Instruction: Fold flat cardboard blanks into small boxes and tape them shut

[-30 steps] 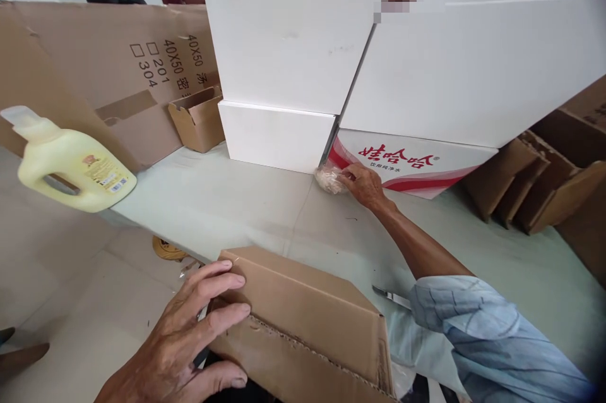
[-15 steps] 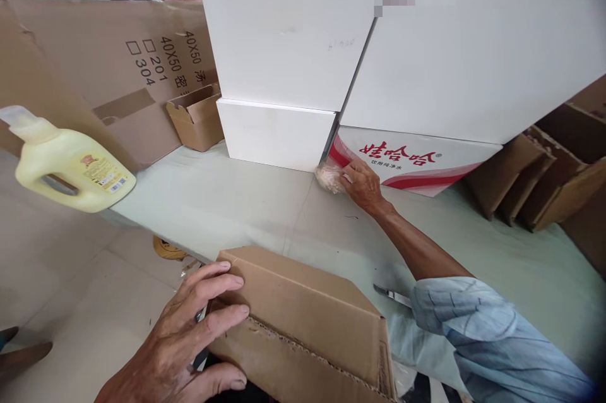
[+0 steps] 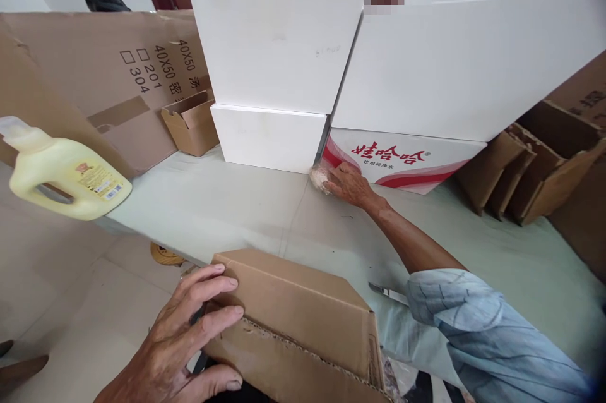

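Carton (image 3: 293, 299) comes nearest; a ragged corrugated edge shows between its panels, so it does not look sealed there. The left hand (image 3: 184, 333) is on its left end, fingers spread and laid on the cardboard, thumb held apart from them lower down; the carton seems steadied rather than worked on. Just right of the carton lies a knife (image 3: 388, 293), beside the sleeve (image 3: 454, 302) and in neither hand

Beyond the carton, well apart from the left hand, the right hand (image 3: 350, 185) has its fingertips on a wad (image 3: 319, 179) of crumpled plastic; whether they pinch it or only touch it, I cannot tell. The wad rests on the table (image 3: 255, 207), apart from the carton, so handling it looks begun and not finished

Farther beyond the carton, the red-printed box (image 3: 402, 163) and white boxes (image 3: 279, 49) already stand stacked, and this part looks done. How much is left inside the carton stays hidden
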The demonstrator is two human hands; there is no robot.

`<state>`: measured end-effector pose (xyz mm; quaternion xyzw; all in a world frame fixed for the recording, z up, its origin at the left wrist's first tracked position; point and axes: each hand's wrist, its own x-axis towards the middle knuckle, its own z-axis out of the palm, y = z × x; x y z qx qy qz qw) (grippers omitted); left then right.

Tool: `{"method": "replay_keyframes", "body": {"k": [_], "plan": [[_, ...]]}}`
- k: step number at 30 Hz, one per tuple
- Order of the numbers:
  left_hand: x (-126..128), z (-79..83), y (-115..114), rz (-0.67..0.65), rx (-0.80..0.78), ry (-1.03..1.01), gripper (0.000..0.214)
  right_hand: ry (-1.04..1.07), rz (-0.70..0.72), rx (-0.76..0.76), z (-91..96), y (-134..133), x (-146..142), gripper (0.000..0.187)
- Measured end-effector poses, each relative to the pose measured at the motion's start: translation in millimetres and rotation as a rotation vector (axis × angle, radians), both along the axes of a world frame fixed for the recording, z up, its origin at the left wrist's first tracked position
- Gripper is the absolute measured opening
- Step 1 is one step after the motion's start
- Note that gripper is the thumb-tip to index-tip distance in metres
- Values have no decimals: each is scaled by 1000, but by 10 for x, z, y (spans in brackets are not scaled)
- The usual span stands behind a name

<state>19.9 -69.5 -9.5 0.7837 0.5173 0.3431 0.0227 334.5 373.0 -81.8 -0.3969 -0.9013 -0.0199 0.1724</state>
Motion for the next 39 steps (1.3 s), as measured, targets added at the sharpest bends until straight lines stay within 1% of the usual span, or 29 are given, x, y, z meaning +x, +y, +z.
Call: {"method": "replay_keyframes", "body": {"k": [4,7,11,14,16,17,19,20,22,24,25,27,28,30,32,33,36,39], "plan": [[9,50,27,-33,16,21,39,-28,-57,-47,-83,-9,-47,45],[15,84,71,-61,53,35,42,-40,-100,-88,-55,-62,-100,50],[4,101,110,-87,86,50,51,-30,-148,-143,132,-190,-124,61],[-19,108,121,-99,102,46,56,2,-154,-156,329,-432,-76,72],[-32,116,124,-106,111,27,58,88,-120,-141,473,-736,-29,74],[-35,120,126,-106,115,16,58,163,-80,-135,550,-941,-4,73],[-32,125,131,-100,127,-10,53,359,37,-155,718,-1448,43,68],[-24,125,134,-97,137,-24,49,451,97,-198,806,-1734,66,65],[5,120,139,-90,168,-57,43,573,154,-319,982,-2313,117,58],[51,111,143,-77,200,-94,38,591,217,-404,1131,-2804,172,56],[79,107,143,-70,215,-114,36,570,241,-425,1187,-2990,198,58],[138,102,134,-50,252,-151,34,504,280,-436,1252,-3224,234,64],[166,100,123,-39,272,-163,32,477,288,-427,1263,-3281,239,64],[210,100,84,-19,296,-166,29,469,292,-393,1251,-3315,221,56],[227,96,23,-8,285,-139,23,526,281,-361,1217,-3304,171,45],[223,91,-12,-9,269,-120,19,564,274,-352,1198,-3297,141,43],[169,72,-122,-9,233,-85,13,679,247,-379,1149,-3288,57,45],[107,68,-214,-15,211,-103,14,784,221,-481,1123,-3264,0,53]]}}
